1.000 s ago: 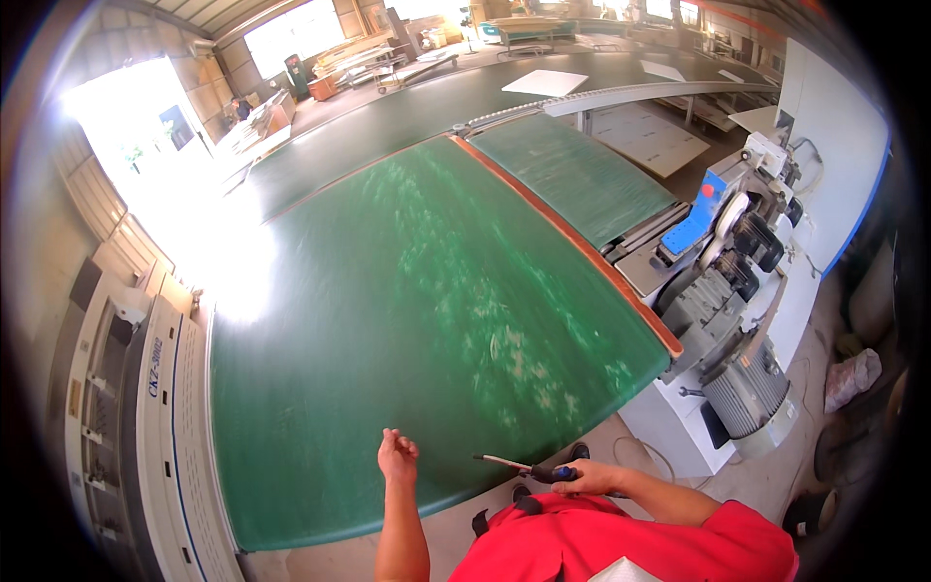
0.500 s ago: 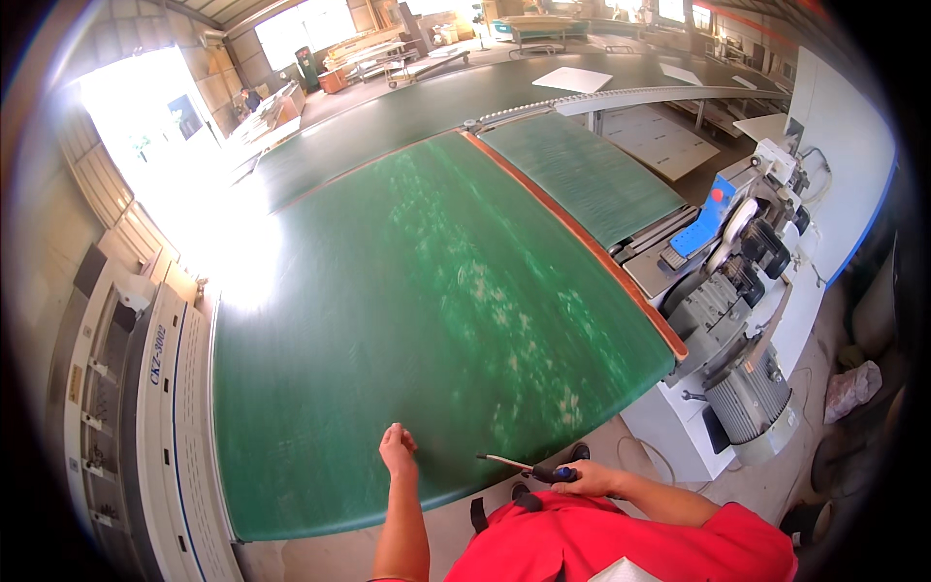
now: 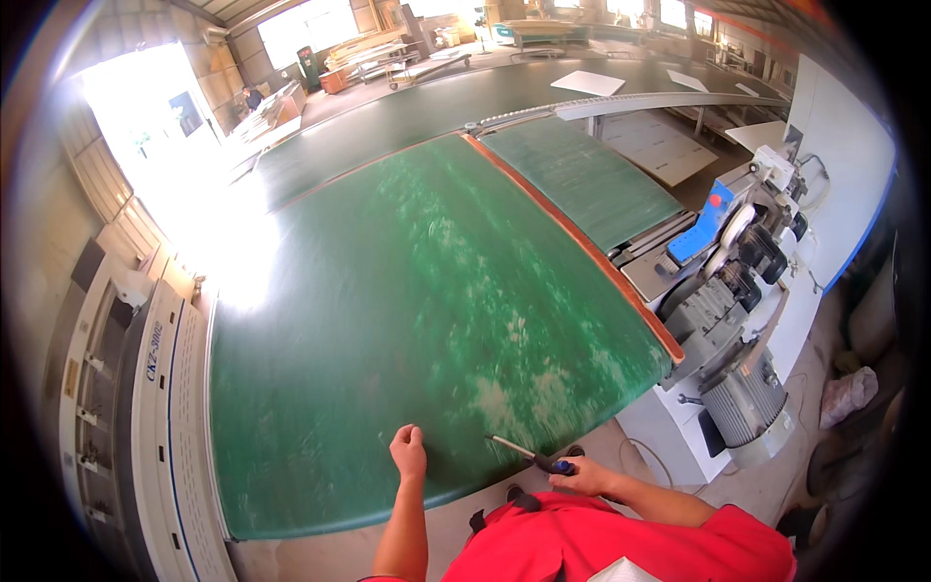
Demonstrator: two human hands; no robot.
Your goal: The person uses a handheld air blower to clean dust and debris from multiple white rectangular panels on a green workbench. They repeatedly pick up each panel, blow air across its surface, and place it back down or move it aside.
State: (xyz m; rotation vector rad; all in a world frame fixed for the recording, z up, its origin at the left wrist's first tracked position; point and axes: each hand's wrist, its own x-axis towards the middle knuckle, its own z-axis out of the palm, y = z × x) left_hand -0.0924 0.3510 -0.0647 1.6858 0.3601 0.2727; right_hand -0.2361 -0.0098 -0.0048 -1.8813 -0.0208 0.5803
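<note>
My right hand (image 3: 582, 475) is wrapped round the dark handle of an air blow gun (image 3: 529, 453). Its thin metal nozzle points left and away over the near edge of a wide green conveyor belt (image 3: 320, 388). My left hand (image 3: 408, 452) is curled into a loose fist above the belt's near part, with nothing visible in it. Pale dust patches (image 3: 519, 398) streak the belt's right half.
An orange-red strip (image 3: 582, 238) divides the belt from a smaller green belt (image 3: 582, 179). Motors (image 3: 745, 398) and a blue guard (image 3: 703, 228) stand at right, a white machine housing (image 3: 175, 436) at left. White panels (image 3: 588, 83) lie on the far belt.
The white panels on the far belt have shifted right. Dust patches on the near belt lie differently. My left fist has turned slightly; the blow gun's tip has moved a little right and nearer.
</note>
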